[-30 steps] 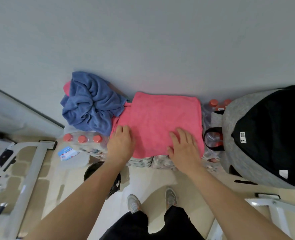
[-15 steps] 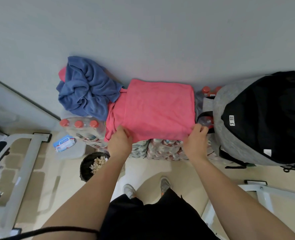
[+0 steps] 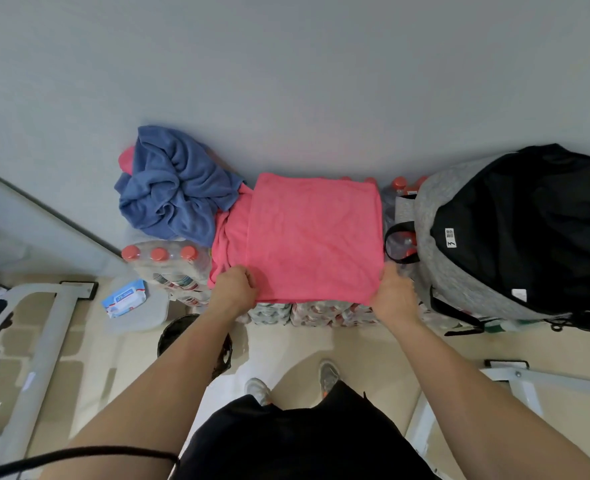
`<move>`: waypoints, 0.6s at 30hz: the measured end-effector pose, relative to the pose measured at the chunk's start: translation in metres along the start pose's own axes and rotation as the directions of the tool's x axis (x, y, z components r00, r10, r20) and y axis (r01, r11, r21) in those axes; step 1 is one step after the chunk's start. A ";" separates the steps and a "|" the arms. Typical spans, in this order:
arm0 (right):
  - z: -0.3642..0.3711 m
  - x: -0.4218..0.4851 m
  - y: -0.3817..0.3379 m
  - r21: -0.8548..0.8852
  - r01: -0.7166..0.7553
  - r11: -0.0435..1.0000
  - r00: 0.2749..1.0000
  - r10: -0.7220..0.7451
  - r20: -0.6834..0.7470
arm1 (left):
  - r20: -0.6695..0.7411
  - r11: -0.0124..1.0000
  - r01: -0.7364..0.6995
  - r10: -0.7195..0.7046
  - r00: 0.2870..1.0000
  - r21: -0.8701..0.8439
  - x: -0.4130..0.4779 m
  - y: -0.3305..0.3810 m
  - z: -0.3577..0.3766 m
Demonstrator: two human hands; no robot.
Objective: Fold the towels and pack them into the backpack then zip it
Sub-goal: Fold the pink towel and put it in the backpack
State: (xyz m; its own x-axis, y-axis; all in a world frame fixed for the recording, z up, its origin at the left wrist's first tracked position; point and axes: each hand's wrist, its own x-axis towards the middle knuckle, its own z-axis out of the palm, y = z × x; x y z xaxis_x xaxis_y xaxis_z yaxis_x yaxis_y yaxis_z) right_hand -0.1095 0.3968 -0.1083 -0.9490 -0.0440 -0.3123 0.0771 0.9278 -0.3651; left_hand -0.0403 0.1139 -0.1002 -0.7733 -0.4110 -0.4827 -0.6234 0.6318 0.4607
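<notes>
Shrink-wrapped bottle packs [image 3: 168, 271]: set on the floor against the grey wall, carrying the towels and the bag. Clear bottles with red caps inside the wrap, three caps in a row at the left front corner, more caps at the rear right.

Backpack [image 3: 515, 237]: grey body, black front panel with a small white label. Lying on its side at the right end of the packs, its far side close to the wall. Interior hidden; zip state not readable. Black carry loop at its left side, just beside the pink towel.

Pink towel [image 3: 314, 237]: folded to a rough square, flat on the middle of the packs, between blue towel and backpack. Near edge level with the front edge of the packs; a looser pink layer showing along its left side.

Blue towel [image 3: 175, 192]: unfolded, bunched in a heap at the left rear of the packs, touching the pink towel's left side.

Dark round bin [image 3: 172, 336]: on the floor below the left front corner, mostly behind the left forearm; contents not readable.

Right hand [image 3: 394, 296]: fingers curled, gripping the pink towel's near right corner.

Left hand [image 3: 236, 289]: fingers curled, pinching the pink towel's near left corner.

Wipes pack [image 3: 124, 298]: blue and white, lying left of the packs on a pale translucent lid.
</notes>
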 end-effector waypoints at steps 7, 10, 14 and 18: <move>-0.030 -0.003 -0.012 -0.021 0.015 1.000 0.997 -0.013 0.080 | 0.135 0.998 -0.022 0.015 0.991 0.051 -0.009 0.009 -0.036; -0.054 0.002 -0.026 0.225 0.083 0.971 0.990 -0.055 -0.128 | -0.006 0.986 -0.061 0.061 0.998 -0.155 -0.006 0.026 -0.056; -0.073 0.025 -0.041 0.344 0.137 0.929 0.986 -0.094 -0.140 | -0.078 0.857 -0.055 0.017 0.997 -0.512 0.009 0.044 -0.072; -0.077 0.053 -0.044 0.357 0.151 0.922 0.984 -0.107 -0.140 | -0.017 0.698 0.006 -0.027 1.000 -0.716 0.029 0.058 -0.074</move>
State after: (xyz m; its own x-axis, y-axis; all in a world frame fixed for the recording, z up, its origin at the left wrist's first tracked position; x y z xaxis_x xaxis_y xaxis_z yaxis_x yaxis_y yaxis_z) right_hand -0.1867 0.3823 -0.0407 -0.9852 -0.0902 -0.1455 0.0374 0.7162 -0.6969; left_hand -0.1074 0.0900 -0.0327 -0.7584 -0.4387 -0.4821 -0.5226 -0.0328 0.8520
